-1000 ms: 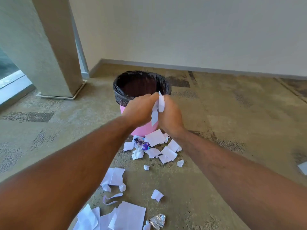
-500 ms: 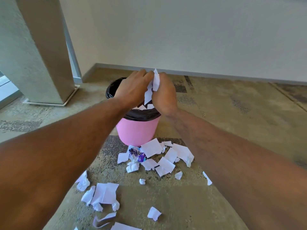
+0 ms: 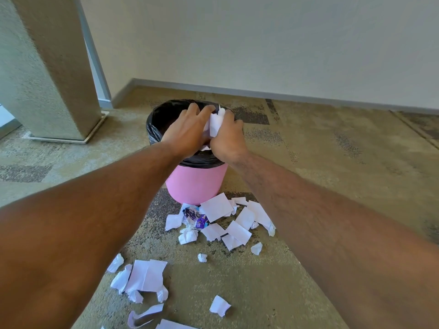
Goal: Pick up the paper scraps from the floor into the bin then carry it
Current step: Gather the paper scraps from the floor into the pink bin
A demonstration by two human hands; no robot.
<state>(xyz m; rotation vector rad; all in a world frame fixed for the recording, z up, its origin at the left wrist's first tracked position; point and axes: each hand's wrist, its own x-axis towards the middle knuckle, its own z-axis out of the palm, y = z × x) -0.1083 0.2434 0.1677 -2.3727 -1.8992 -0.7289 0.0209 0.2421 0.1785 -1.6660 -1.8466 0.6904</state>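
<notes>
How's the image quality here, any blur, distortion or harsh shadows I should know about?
Head view: soft, even daylight, no harsh shadows or glare; wide-angle bending tilts the pillar and curves the baseboard; forearms loom large at the edges; left hand, right hand, pink bin and floor scraps are reasonably sharp.

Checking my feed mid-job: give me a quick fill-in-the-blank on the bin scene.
1. The bin has a ____ body under a black liner.
2. The left hand and right hand share a grip on white ____ over the bin.
3. Loose scraps lie on the ____.

Missing words: pink; paper; floor
</notes>
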